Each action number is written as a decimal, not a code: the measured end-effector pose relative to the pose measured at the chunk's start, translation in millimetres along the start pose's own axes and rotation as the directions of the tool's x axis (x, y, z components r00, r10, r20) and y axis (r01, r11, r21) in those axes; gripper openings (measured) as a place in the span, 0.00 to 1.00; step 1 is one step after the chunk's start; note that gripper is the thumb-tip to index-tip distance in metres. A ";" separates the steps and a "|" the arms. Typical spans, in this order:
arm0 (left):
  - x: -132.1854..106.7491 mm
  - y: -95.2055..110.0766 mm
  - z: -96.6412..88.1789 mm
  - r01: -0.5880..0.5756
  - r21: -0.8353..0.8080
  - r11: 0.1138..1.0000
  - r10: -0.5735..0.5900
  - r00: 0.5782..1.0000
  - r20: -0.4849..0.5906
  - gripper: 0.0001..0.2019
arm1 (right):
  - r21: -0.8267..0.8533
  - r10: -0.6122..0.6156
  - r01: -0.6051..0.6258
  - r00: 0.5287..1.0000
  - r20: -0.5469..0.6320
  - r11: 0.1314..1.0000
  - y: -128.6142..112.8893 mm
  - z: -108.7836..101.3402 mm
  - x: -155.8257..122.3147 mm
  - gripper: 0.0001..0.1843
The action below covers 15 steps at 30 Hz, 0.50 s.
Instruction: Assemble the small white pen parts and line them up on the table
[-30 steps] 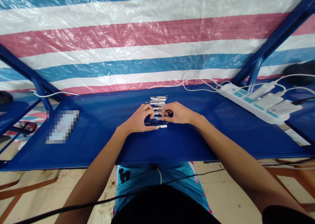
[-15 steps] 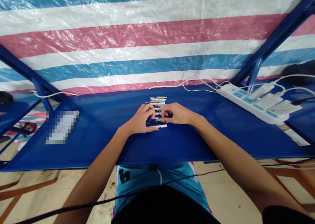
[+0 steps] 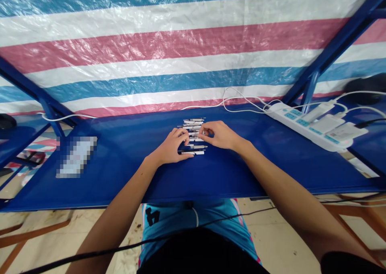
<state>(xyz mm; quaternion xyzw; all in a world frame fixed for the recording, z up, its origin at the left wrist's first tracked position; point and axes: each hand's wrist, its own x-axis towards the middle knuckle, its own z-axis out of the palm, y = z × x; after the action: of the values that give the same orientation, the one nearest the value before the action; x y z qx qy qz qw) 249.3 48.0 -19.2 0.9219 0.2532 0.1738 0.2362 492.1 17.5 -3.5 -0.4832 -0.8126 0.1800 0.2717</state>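
Note:
Several slim white pens with dark tips (image 3: 193, 123) lie crosswise in a column on the blue tabletop (image 3: 126, 145). At their left ends rests my left hand (image 3: 173, 147), its thumb spread away from its curled fingers, with the thumb by the nearest pen (image 3: 198, 152). My right hand (image 3: 221, 134) is at the right ends, thumb and forefinger closed on the end of a pen (image 3: 194, 139) in the middle of the column. Just in front of that hand, another pen (image 3: 199, 147) lies apart from the rest. My fingers partly cover the middle pens.
A white power strip (image 3: 301, 123) with plugged-in chargers stands at the right, its white cable (image 3: 208, 106) running along the back edge. A blurred flat object (image 3: 76, 157) lies at the left. Behind is a striped plastic sheet (image 3: 181, 45) between blue metal bars (image 3: 334, 41).
My right hand has moved slightly away from me along the column, uncovering a pen near the front. My left hand has stayed almost in place.

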 end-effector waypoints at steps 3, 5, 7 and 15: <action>0.5 0.2 1.0 0.006 0.000 1.000 -0.006 1.000 0.001 0.18 | -0.008 -0.004 0.004 1.000 -0.016 1.000 1.4 -0.5 -0.1 0.09; 0.8 0.9 1.0 0.008 -0.004 1.000 -0.008 1.000 0.003 0.18 | -0.011 0.005 -0.006 1.000 -0.015 1.000 1.5 -0.6 -0.1 0.09; 1.0 1.8 0.7 0.009 -0.004 1.000 -0.009 1.000 0.004 0.17 | -0.017 0.019 -0.019 1.000 -0.006 1.000 0.9 -0.6 0.0 0.09; 1.7 3.0 1.4 0.026 -0.010 1.000 -0.026 1.000 0.005 0.17 | -0.010 0.022 -0.022 1.000 0.003 1.000 0.6 0.7 0.1 0.10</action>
<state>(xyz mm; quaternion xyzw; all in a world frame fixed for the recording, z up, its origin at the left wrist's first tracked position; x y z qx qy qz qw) 252.4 46.3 -18.5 0.9178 0.2635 0.1697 0.2438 492.0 17.9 -4.4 -0.4934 -0.8083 0.1797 0.2662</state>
